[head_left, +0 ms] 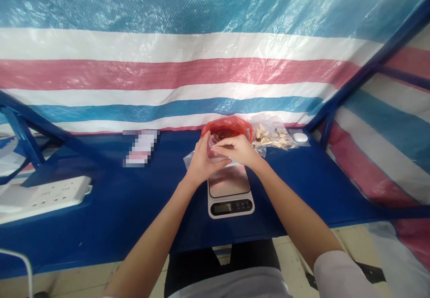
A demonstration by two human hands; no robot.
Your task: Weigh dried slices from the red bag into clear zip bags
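Observation:
Above the far end of a white digital kitchen scale [230,186], my two hands are close together. My left hand [202,158] is closed around the side of a small clear plastic bag [212,142]. Thumb and fingers of my right hand [239,149] pinch at the bag's edge; what the bag contains is hard to make out. Just behind them stands an open red plastic bag [231,122] with brownish pieces inside, partly hidden by my hands. The scale's metal plate shows nothing on its near part, and its display is not readable.
Right of the red bag lie clear bags of pale, chunky pieces [273,136] and a white round object [300,137]. A blurred-out paper [143,148] lies left on the blue table [134,208]. A white power strip [50,195] is at far left. Striped sheeting [188,74] hangs behind.

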